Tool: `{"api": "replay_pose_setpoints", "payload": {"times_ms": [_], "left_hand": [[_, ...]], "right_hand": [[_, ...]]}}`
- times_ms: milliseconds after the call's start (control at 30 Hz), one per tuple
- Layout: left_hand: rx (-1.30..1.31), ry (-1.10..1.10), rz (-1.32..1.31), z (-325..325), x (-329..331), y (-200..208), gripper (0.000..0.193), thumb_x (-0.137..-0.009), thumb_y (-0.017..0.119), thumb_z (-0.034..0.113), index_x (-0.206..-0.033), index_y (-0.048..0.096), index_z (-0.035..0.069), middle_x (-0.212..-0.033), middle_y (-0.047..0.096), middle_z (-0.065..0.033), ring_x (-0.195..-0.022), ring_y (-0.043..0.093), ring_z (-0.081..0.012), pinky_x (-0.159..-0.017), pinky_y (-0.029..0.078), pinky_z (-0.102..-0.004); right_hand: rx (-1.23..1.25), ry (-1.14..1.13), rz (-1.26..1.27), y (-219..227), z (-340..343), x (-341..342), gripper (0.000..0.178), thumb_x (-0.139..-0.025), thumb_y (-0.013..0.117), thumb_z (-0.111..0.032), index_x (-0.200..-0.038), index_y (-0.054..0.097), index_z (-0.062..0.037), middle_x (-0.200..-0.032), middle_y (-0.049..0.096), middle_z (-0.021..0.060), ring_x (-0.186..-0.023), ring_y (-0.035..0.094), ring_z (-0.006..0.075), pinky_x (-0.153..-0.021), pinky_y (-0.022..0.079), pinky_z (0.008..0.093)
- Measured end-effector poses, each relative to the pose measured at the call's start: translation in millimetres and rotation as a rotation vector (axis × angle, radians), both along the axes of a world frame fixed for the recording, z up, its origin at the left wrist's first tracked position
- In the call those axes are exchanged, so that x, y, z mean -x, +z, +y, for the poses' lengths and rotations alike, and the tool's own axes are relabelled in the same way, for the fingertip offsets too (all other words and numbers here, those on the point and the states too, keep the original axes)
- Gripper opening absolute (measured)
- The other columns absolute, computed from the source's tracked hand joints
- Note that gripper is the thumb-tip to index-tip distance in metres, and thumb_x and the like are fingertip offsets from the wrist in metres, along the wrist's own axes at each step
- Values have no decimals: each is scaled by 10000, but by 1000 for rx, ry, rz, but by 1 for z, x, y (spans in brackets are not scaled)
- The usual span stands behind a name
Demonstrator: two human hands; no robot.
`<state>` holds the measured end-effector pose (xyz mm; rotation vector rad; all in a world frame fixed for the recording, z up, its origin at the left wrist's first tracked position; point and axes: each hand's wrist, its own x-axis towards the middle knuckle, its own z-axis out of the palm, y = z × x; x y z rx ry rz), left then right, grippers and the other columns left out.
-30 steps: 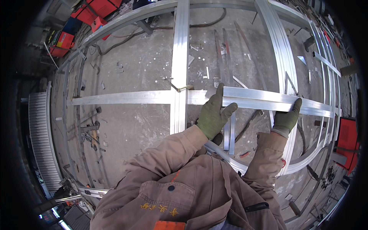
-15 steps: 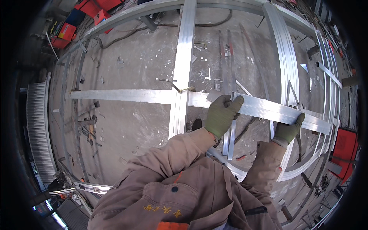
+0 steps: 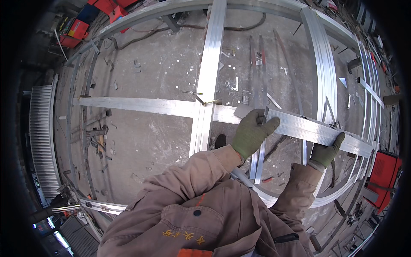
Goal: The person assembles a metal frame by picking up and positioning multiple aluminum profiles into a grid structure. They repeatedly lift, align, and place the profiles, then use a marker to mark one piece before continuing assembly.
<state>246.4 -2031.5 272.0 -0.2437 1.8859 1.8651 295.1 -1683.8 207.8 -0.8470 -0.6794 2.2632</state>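
We note one row of yellow embroidered characters (image 3: 188, 235) on the chest of the brown work jacket (image 3: 182, 180). We locate this row between the chest pocket (image 3: 184, 216) and the orange-red patch (image 3: 195, 253).

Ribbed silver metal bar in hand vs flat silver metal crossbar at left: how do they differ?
Surface: the ribbed silver metal bar shows lengthwise grooves; the flat silver metal crossbar looks plain.
Contact: the green-gloved left hand and green-gloved right hand hold the ribbed bar; neither touches the crossbar.
Shared: both are long, silvery pieces.
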Motion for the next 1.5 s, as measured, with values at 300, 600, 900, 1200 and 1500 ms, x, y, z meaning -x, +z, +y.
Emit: {"api": "replay_pose_setpoints", "payload": {"times_ms": [300,600,900,1200,1500], "left_hand": [[76,-94,339,4,5,-12,1026,-1079,894,393,-1826,336,-33,-1409,798,-265,-1300,802,-324,-1116,629,-415],[238,-196,350,3,11,-39,1098,-1117,792,619,-1859,298,-22,-1376,813,-291,-1239,831,-370,-1080,633,-460],[250,-210,433,10,5,-42,1112,-1145,670,714,-1848,279,-54,-1407,746,-367,-1186,809,-447,-1051,640,-505],[347,-207,482,9,-9,-40,1033,-1121,780,618,-1838,369,-1,-1403,788,-289,-1236,826,-378,-1071,644,-480],[794,-440,975,42,-1,-23,1190,-840,1027,480,-1748,472,-53,-1704,606,-307,-1591,575,-495,-1362,415,-601]], "right_hand": [[42,-5,-13,-23,10,5,435,-1055,938,-399,-1312,799,-77,-1260,837,104,-1197,798,298,-1117,665,532],[25,-51,-95,-25,5,12,503,-1066,927,-393,-1426,754,-87,-1311,822,104,-1225,788,305,-1101,659,551],[-23,-60,-112,-12,9,12,607,-1091,893,-436,-1531,701,-64,-1417,782,134,-1297,761,345,-1118,646,564],[-35,-93,-129,2,5,1,653,-1057,927,-473,-1505,715,-49,-1413,783,144,-1294,765,350,-1118,661,546],[-212,-213,-253,-13,-56,8,680,-1048,955,-368,-1553,679,-6,-1393,767,113,-1212,759,264,-1023,635,452]]}}
